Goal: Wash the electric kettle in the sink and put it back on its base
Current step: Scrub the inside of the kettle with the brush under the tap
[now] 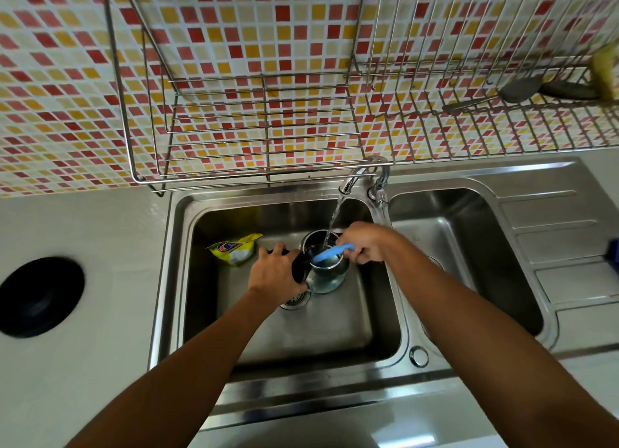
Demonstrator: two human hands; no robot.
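Washing a steel kettle [327,275] inside the sink's left basin [318,333].
The shiny round kettle is catching water running from the curved chrome faucet [355,176] on the basin's rear rim. The left hand [276,273] is curling around its black handle [298,269]; the right hand [363,245] is gripping a blue plastic brush [331,254] dipping into its open mouth. A crinkled yellow packet [236,251] is lying in the basin's back-left corner.

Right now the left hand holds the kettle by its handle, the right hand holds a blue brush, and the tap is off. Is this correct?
No, the tap is on: the head view shows water falling from it into the kettle. The left hand does hold the handle and the right hand the blue brush.
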